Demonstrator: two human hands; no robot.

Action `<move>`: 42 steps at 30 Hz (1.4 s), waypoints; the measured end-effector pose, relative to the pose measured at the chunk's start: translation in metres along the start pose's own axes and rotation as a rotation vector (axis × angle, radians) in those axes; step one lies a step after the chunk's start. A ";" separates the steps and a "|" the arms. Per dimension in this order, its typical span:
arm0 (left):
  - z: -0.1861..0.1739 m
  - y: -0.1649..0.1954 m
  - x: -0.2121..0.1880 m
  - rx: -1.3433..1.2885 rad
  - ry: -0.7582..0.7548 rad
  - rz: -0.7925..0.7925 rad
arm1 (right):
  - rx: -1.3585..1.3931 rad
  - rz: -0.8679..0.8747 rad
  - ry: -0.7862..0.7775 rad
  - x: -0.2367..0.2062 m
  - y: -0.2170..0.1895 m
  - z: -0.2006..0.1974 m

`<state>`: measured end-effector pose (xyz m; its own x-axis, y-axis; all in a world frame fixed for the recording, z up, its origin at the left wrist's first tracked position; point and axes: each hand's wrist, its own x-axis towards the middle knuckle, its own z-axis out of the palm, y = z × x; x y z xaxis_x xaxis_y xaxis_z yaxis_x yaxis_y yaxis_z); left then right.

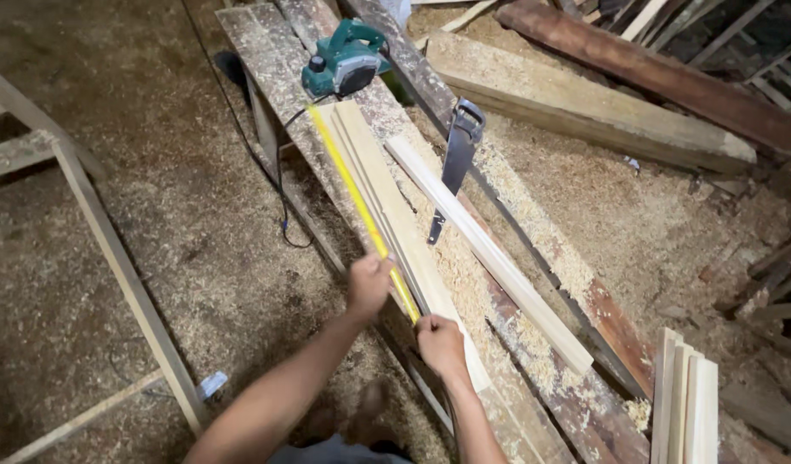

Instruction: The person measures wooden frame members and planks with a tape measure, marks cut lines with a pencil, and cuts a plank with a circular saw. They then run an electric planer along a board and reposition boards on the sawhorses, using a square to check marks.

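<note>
The yellow measuring tape is stretched along the top of a bundle of pale wooden slats lying lengthwise on the dusty counter. Its long axis runs away from the person, up and slightly to the left, ending near the green electric planer at the far end of the slats.

The left hand sits on the tape itself, its fingers curled down over the yellow band and pinning it to the wood. From those fingers nearly all the drawn-out tape lies ahead, toward the planer; only a short length runs back toward the person. The right hand is just behind and to the right of the left, closer to the body, fingers clenched at the near end of the tape; whether they grip the tape's case or a marking tool I cannot tell, since the fist hides it. The two hands are near each other but not touching, and the left is the one farther along the slats.

To the right of both hands a single loose slat lies at an angle across the counter, with a handsaw beyond it. Sawdust covers the floor, and a small stack of slats stands well apart to the right.
</note>
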<state>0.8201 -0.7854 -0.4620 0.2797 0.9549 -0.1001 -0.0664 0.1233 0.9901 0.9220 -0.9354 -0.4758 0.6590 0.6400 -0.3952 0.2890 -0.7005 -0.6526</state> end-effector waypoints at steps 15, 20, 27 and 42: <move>0.055 0.007 0.015 0.060 -0.004 -0.265 | -0.232 0.058 0.035 -0.021 0.095 -0.063; 0.074 0.007 0.007 0.209 0.014 -0.347 | -0.267 0.011 0.037 0.002 0.066 -0.063; 0.070 -0.009 0.046 0.246 -0.050 -0.299 | -0.275 0.001 0.035 0.023 0.049 -0.058; 0.083 -0.006 0.071 -0.300 -0.254 -0.173 | 0.074 0.016 0.029 -0.064 0.117 -0.124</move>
<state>0.9201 -0.7410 -0.4664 0.5354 0.8211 -0.1978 -0.2632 0.3848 0.8847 0.9998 -1.0973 -0.4463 0.6832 0.6187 -0.3879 0.2266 -0.6846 -0.6928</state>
